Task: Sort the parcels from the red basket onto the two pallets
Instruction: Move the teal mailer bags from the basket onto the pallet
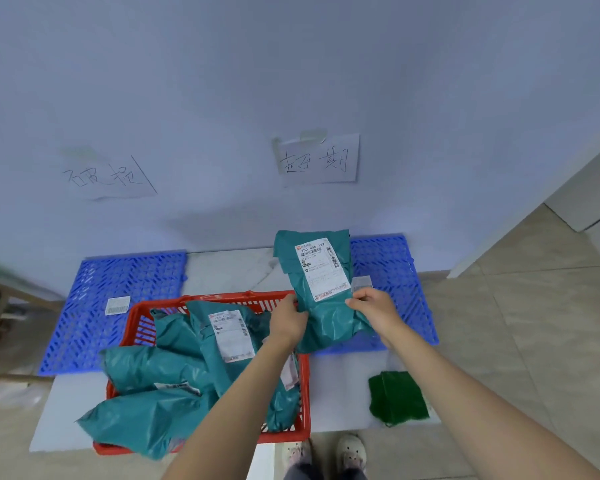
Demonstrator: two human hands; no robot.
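Both hands, left [289, 318] and right [370, 306], pinch 1 teal parcel [321, 289]; both pallets [118, 299] [394, 282] look bare; about 5 parcels left in red basket [303, 403] below-left.

2 handwritten wall signs [318, 160], green cloth [397, 398] on floor (crumpled).

The held parcel [321, 289] is teal with a white label printed in black barcodes and a red strip. The basket [146, 315] at 7 o'clock is red lattice, filled with teal parcels [160, 372]. Both pallets, left [118, 292] and right [395, 271], are bright blue grid. At 5 o'clock lies a dark green cloth [397, 396]. The wall [291, 64] is pale blue; the floor [534, 323] is beige tile.
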